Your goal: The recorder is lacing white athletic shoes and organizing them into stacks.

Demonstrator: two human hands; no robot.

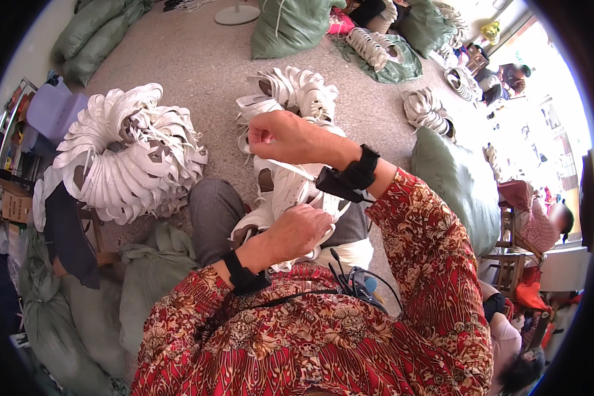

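Note:
In my lap lies a white shoe upper (288, 191), its toe part hidden under my hands. My left hand (289, 232) is closed on its near edge, fingers bent inward. Raised above its far side, my right hand (285, 136) is closed, thumb and fingers pressed together. A white shoelace (296, 169) runs taut between the right hand and the upper; the pinched end itself is hidden. Just beyond, a curved row of white shoe uppers (303, 89) lies on the floor, partly covered by my right hand.
A big ring of stacked white uppers (129, 155) stands at my left. Green sacks (158, 270) lie at lower left, another sack (455, 185) at right. More bundled uppers (428, 112) rest on the speckled floor (204, 66). Other people (541, 221) sit along the right side.

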